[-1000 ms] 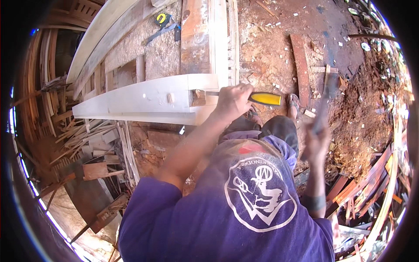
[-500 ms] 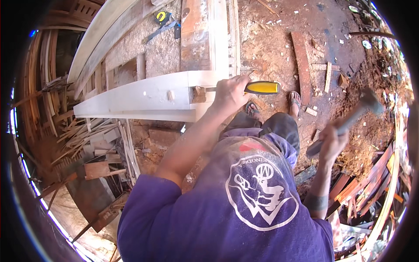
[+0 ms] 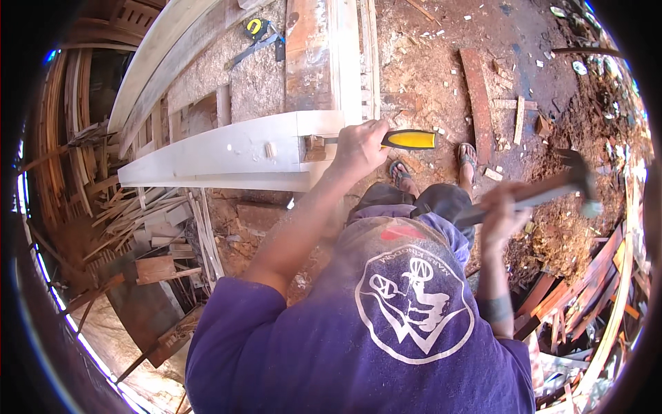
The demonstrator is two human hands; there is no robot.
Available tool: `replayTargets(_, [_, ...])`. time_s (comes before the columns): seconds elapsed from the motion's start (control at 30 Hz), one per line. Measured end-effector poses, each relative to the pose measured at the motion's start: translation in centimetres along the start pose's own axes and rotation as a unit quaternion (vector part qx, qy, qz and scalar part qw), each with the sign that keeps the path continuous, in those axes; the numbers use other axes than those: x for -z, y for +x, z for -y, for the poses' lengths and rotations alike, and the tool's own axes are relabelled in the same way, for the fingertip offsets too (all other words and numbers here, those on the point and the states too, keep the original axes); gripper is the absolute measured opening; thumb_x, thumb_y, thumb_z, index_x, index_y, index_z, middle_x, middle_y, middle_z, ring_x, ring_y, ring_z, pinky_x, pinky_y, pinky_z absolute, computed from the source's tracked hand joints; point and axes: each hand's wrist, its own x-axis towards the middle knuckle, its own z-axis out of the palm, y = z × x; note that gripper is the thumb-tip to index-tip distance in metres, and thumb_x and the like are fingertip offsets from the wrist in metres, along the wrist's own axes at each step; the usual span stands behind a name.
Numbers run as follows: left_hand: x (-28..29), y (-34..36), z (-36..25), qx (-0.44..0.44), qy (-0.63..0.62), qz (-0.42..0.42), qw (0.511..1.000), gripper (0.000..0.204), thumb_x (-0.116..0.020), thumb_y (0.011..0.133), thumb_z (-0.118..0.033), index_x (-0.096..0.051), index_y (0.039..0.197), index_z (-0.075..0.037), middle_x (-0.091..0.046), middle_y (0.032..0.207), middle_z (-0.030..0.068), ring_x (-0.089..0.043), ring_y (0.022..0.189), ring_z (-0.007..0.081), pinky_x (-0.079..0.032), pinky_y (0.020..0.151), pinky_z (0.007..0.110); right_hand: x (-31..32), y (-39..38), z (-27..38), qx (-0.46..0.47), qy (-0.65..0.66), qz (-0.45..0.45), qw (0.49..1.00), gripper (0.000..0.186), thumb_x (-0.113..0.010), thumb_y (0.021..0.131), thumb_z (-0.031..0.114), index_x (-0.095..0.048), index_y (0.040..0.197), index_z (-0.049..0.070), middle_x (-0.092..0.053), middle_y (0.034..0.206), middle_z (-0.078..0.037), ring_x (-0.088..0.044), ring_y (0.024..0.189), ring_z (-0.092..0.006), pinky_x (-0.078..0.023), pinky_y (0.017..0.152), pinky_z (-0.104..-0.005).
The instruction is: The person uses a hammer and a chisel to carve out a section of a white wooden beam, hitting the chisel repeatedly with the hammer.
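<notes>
My left hand (image 3: 358,148) is closed round a chisel (image 3: 410,139) with a yellow and black handle. Its blade points left into a notch at the end of a pale wooden board (image 3: 221,148). Inside that notch sits a rough brown block of wood (image 3: 315,147); whether the blade tip touches it I cannot tell. My right hand (image 3: 505,214) grips a claw hammer (image 3: 545,193) by its handle, out to the right of the chisel. The hammer's dark head lies at the far right, slightly smeared by motion. A loose wood chip (image 3: 270,150) rests on the board.
Beyond the board lie a yellow and black tape measure (image 3: 257,27) and a blue-handled tool (image 3: 252,52). Scrap sticks (image 3: 148,214) pile up at left. A reddish plank (image 3: 476,103) lies on the littered floor, and offcuts (image 3: 579,276) heap up at right.
The hammer has swung lower and its handle has turned flatter, with my right hand shifted a little left. My left hand and the chisel have moved slightly left.
</notes>
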Motion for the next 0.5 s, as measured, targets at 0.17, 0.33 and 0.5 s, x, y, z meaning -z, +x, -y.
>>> replayTargets(0.17, [0.2,-0.5,0.4,-0.026,0.026,0.028,0.999,0.021,-0.076,0.075,-0.013,-0.060,0.085,-0.006,-0.065,0.071,0.0118,-0.068,0.067,0.0326,-0.054,0.058,0.043,-1.0,-1.2,-1.8,-0.044,-0.292,0.209,0.932,0.012,-0.063,0.086,0.007,-0.057,0.090,-0.004,-0.064,0.078,-0.012,-0.060,0.064,-0.0241,-0.051,0.063,-0.0420])
replayTargets(0.33, [0.2,-1.1,1.0,0.026,-0.008,0.034,0.999,0.038,-0.086,0.070,-0.031,-0.061,0.082,-0.006,-0.065,0.075,0.0160,-0.067,0.070,0.0380,-0.053,0.061,0.045,0.6,-0.4,-1.6,-0.045,0.009,0.030,0.999,0.008,-0.056,0.090,-0.002,-0.058,0.085,0.005,-0.054,0.059,0.000,-0.047,0.041,-0.0065,-0.040,0.038,-0.0225])
replayTargets(0.5, [0.6,-1.1,0.9,0.003,0.001,0.048,0.999,0.028,-0.081,0.072,-0.023,-0.062,0.084,-0.007,-0.067,0.075,0.0142,-0.068,0.070,0.0360,-0.053,0.062,0.045,-3.5,-1.1,-0.8,-0.145,-0.345,0.286,0.882,0.040,-0.061,0.083,0.000,-0.060,0.122,-0.009,-0.069,0.095,-0.026,-0.069,0.091,-0.0373,-0.057,0.077,-0.0458])
